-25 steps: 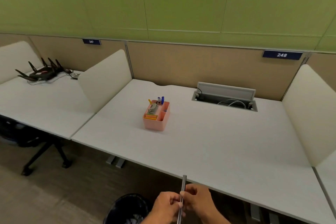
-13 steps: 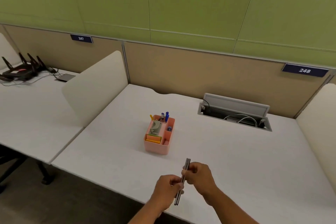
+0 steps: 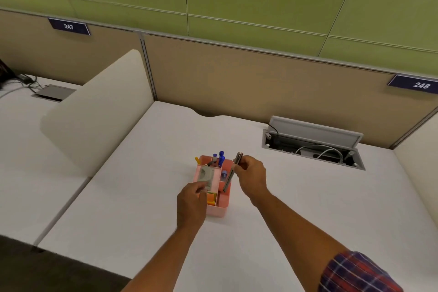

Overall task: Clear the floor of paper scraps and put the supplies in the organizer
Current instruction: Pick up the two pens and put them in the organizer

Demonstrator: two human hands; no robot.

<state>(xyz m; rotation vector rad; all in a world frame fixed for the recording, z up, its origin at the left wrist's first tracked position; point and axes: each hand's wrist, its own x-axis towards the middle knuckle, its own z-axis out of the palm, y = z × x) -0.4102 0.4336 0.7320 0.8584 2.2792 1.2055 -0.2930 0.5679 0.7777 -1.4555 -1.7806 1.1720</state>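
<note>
A pink organizer [image 3: 221, 211] stands on the white desk [image 3: 142, 197]. It holds blue pens [image 3: 221, 158], a yellow marker [image 3: 197, 160], a grey flat item [image 3: 206, 174] and orange and yellow notes [image 3: 211, 197]. My right hand [image 3: 252, 178] pinches two thin dark grey pens [image 3: 228, 181]. They slant down, with their lower tips inside the organizer's right compartment. My left hand [image 3: 190, 204] is at the organizer's near left corner, fingers curled on its rim beside the grey item.
An open cable hatch [image 3: 312, 147] with white cords sits in the desk at the back right. Cream dividers stand at the left [image 3: 99, 111] and far right [image 3: 417, 173]. A tan partition runs behind. Dark floor [image 3: 47, 268] shows at the lower left.
I have come up to the desk. Both hands carried the pens forward; the left hand has let go and moved to the organizer, while the right hand lowers the pens into it.
</note>
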